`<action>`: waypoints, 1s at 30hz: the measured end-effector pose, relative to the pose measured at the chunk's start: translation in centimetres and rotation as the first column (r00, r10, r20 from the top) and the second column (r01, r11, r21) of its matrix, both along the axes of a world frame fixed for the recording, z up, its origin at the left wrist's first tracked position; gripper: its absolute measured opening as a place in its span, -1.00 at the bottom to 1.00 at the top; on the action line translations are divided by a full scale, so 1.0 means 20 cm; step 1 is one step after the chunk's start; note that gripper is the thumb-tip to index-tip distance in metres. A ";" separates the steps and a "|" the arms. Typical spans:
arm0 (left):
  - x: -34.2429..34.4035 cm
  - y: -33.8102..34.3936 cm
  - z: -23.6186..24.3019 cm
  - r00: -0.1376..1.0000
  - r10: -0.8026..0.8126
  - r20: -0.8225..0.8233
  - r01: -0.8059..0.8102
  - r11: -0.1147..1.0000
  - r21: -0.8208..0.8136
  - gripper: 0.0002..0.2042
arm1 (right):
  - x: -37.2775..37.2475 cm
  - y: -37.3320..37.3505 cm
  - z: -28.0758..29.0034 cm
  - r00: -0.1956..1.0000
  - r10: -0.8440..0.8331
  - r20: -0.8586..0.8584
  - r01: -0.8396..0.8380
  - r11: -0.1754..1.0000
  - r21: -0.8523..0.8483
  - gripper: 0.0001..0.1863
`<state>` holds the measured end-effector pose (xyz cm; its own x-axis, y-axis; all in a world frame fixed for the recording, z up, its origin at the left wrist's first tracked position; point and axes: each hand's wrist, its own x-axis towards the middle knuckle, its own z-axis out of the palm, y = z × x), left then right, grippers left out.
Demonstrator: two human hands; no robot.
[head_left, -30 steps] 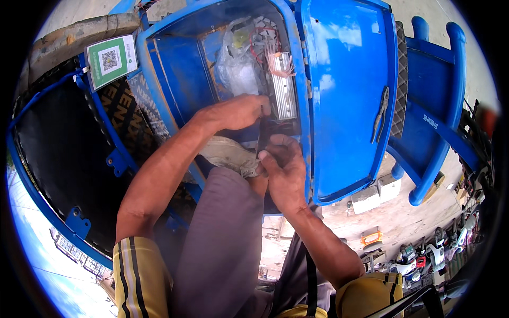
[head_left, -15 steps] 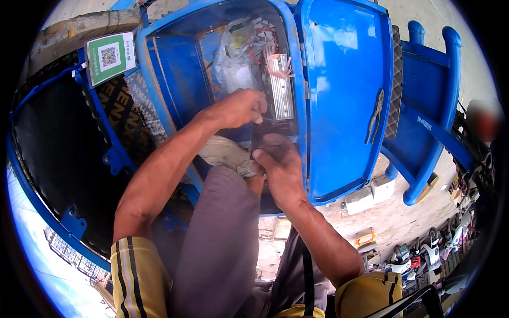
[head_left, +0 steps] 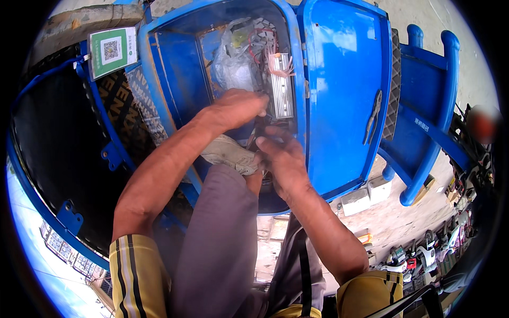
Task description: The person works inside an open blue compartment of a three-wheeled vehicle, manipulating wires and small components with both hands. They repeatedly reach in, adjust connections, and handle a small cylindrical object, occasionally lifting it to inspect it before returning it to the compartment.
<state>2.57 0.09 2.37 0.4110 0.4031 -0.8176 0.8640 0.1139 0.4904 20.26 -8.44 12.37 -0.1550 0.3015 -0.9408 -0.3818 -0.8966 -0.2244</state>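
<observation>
My left hand [head_left: 238,108] reaches over an open blue metal compartment [head_left: 183,69], its fingers curled in a pinch. What they grip is hidden under the fingertips. Just below and to the right, my right hand [head_left: 283,159] bends its thumb and fingers around a small dark piece that I cannot make out. Close beyond both hands lies a silver finned metal box [head_left: 281,90] with pink wires [head_left: 281,71] bunched across it. Beside it rests a crumpled clear plastic bag [head_left: 233,66]. My foot, in a beige canvas shoe [head_left: 228,152], is at the compartment's near side, under my hands.
The blue lid [head_left: 344,69] is swung out to the right, with pliers [head_left: 374,116] lying on it. Farther right is a blue tubular frame [head_left: 424,100]. A green-and-white code card [head_left: 113,50] hangs at upper left, above a black padded panel [head_left: 53,138]. Parked scooters [head_left: 429,252] stand lower right.
My right hand has shifted slightly right, with its fingers a little more lifted. The left hand stays close to the same spot, its wrist turned slightly. The view has tilted a little.
</observation>
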 end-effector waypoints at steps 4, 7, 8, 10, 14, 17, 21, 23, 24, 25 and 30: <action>0.01 0.01 0.07 0.990 -0.135 0.034 0.124 0.966 0.227 -0.75 | 0.00 0.01 0.01 1.000 0.020 0.016 -0.020 1.000 0.000 -0.46; -0.01 0.03 0.05 0.981 0.156 0.120 -0.161 0.986 0.035 -0.72 | 0.00 0.02 0.01 0.999 0.034 0.023 -0.034 0.999 0.000 -0.48; -0.02 0.03 0.05 0.965 0.235 0.117 -0.229 0.971 -0.063 -0.72 | 0.00 0.02 0.00 0.999 0.036 0.020 -0.036 0.999 0.005 -0.48; -0.04 0.06 0.10 0.918 0.387 0.090 -0.354 0.899 -0.258 -0.72 | 0.00 0.01 0.00 0.999 0.034 0.019 -0.034 0.999 0.011 -0.49; -0.07 0.02 0.05 0.939 0.302 0.163 -0.280 0.949 -0.144 -0.75 | 0.00 0.02 0.01 0.998 0.056 0.037 -0.057 0.998 0.020 -0.53; -0.02 0.01 0.04 0.991 0.107 0.078 -0.115 0.987 0.111 -0.75 | 0.00 0.02 0.02 0.994 0.093 0.062 -0.095 0.995 0.022 -0.55; 0.03 0.00 0.07 0.998 0.058 -0.021 -0.053 0.982 0.181 -0.76 | 0.03 -0.03 0.03 0.987 0.124 0.102 -0.129 0.991 0.047 -0.54; 0.03 0.00 0.06 0.996 0.087 -0.026 -0.081 0.979 0.186 -0.74 | 0.04 -0.05 0.04 0.981 0.130 0.146 -0.137 0.990 0.037 -0.53; 0.03 0.01 0.05 0.994 0.106 -0.020 -0.100 0.978 0.183 -0.73 | 0.05 -0.07 0.04 0.977 0.135 0.166 -0.142 0.989 0.032 -0.52; 0.03 0.01 0.04 0.992 0.124 -0.013 -0.120 0.976 0.180 -0.72 | 0.06 -0.09 0.04 0.977 0.144 0.158 -0.150 0.988 0.029 -0.52; 0.03 0.00 0.01 0.987 0.160 -0.021 -0.153 0.969 0.196 -0.69 | 0.08 -0.20 0.07 0.979 0.091 0.183 -0.089 0.996 -0.020 -0.65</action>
